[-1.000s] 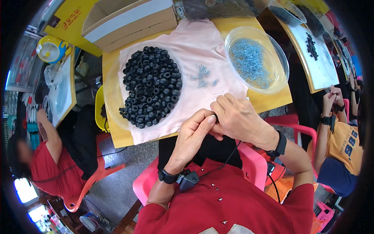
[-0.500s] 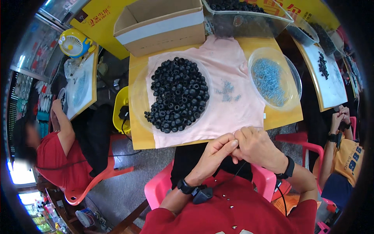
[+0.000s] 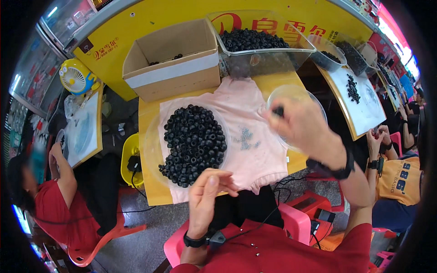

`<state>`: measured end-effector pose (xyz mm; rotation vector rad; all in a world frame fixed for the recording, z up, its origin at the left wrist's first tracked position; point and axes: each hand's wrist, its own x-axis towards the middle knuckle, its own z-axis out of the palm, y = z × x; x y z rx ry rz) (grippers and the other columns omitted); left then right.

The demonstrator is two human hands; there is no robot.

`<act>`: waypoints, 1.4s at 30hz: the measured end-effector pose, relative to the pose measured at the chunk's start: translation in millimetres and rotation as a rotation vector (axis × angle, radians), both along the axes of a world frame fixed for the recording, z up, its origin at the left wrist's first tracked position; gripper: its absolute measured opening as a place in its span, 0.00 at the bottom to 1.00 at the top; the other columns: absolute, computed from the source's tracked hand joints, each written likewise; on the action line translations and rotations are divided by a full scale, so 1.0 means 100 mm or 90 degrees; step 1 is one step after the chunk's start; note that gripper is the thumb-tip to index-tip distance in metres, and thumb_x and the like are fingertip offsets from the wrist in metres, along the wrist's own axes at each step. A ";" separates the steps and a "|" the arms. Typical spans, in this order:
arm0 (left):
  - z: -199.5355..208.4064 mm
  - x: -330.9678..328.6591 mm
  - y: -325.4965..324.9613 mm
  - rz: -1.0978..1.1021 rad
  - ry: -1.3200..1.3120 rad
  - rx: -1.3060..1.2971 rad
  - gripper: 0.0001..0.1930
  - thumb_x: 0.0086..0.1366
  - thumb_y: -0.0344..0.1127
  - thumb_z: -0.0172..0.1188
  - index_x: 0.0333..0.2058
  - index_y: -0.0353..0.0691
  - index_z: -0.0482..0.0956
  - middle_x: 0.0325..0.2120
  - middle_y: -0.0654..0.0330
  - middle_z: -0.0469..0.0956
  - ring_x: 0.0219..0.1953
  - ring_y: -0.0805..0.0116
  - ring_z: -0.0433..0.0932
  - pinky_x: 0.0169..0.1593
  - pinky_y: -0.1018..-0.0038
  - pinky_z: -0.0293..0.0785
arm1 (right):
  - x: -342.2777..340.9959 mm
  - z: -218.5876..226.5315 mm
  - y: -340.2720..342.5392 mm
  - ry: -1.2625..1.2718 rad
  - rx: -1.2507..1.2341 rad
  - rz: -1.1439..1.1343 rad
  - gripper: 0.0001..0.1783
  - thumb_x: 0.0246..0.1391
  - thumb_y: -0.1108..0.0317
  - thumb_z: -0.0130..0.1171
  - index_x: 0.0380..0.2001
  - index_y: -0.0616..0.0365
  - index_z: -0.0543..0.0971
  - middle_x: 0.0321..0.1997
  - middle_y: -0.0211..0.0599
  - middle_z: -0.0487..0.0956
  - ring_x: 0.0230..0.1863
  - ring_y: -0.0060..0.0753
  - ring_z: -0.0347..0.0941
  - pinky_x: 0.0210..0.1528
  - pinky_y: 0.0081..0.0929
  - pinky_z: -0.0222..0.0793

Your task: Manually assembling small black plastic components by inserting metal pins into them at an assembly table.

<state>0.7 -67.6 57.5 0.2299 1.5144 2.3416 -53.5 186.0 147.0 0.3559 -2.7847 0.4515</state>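
My right hand [image 3: 309, 129], a little blurred, pinches a black bead [image 3: 278, 111] at its fingertips. It is over the round clear container [image 3: 291, 86] on the table's right side, hiding most of what is inside. At the near table edge my left hand [image 3: 209, 193] is loosely curled with its thumb apart, and no object shows in it. Just beyond it, a heap of holed black beads [image 3: 195, 141] fills a shallow clear tray [image 3: 151, 143]. Tiny blue-grey beads [image 3: 246, 139] lie scattered on the pink cloth [image 3: 241, 107] between the two containers.
Along the back stand a cardboard box [image 3: 177, 82] and a clear bin [image 3: 255, 61] of black beads. A yellow bucket [image 3: 129, 154] is left of the table. A co-worker in red [image 3: 68, 204] sits left, another in orange [image 3: 400, 179] right, each by a white-topped table.
My hands, together at the table edge before, are now apart. The right has gone forward to the round container with a black bead; the left has moved left. The view has tilted up.
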 end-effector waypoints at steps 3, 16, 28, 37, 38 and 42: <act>0.11 -0.17 -0.20 0.128 0.117 -0.177 0.11 0.72 0.28 0.47 0.39 0.28 0.76 0.33 0.54 0.75 0.32 0.70 0.79 0.36 0.75 0.77 | -0.65 0.17 0.33 0.042 -0.117 -0.082 0.25 0.56 0.48 0.56 0.22 0.63 0.77 0.17 0.50 0.75 0.22 0.49 0.76 0.26 0.42 0.68; 0.16 -0.52 -0.85 0.061 0.312 -0.751 0.26 0.50 0.28 0.69 0.50 0.36 0.75 0.42 0.53 0.74 0.37 0.61 0.77 0.39 0.71 0.74 | -1.25 0.09 0.42 0.086 0.020 -0.071 0.27 0.49 0.51 0.64 0.46 0.61 0.79 0.33 0.48 0.80 0.34 0.47 0.78 0.39 0.37 0.72; 0.00 -0.87 -0.65 0.070 0.225 -0.709 0.39 0.42 0.30 0.76 0.57 0.38 0.72 0.38 0.59 0.70 0.30 0.73 0.69 0.29 0.79 0.72 | -0.13 -0.66 -0.81 -0.191 -0.174 0.148 0.25 0.44 0.73 0.65 0.45 0.62 0.67 0.41 0.50 0.71 0.40 0.55 0.75 0.38 0.43 0.74; -0.11 -1.00 -0.30 0.113 0.386 -0.630 0.28 0.50 0.25 0.70 0.52 0.39 0.77 0.37 0.60 0.72 0.30 0.74 0.70 0.32 0.80 0.70 | -0.28 -0.75 -0.96 -0.261 -0.136 0.091 0.27 0.44 0.72 0.66 0.47 0.65 0.65 0.38 0.53 0.72 0.41 0.58 0.72 0.39 0.46 0.70; -0.15 -1.01 -0.28 0.130 0.453 -0.635 0.27 0.51 0.24 0.69 0.52 0.39 0.77 0.38 0.59 0.73 0.30 0.74 0.70 0.33 0.79 0.70 | -0.30 -0.77 -0.96 -0.241 -0.150 0.103 0.27 0.45 0.73 0.65 0.47 0.65 0.65 0.37 0.53 0.71 0.40 0.59 0.72 0.39 0.46 0.70; 0.02 -0.92 -0.20 0.108 0.323 -0.632 0.25 0.53 0.23 0.65 0.52 0.39 0.76 0.40 0.58 0.74 0.31 0.71 0.74 0.35 0.78 0.71 | -0.30 -0.90 -1.02 -0.150 -0.176 0.159 0.22 0.45 0.77 0.61 0.44 0.68 0.67 0.37 0.54 0.72 0.38 0.59 0.72 0.38 0.46 0.70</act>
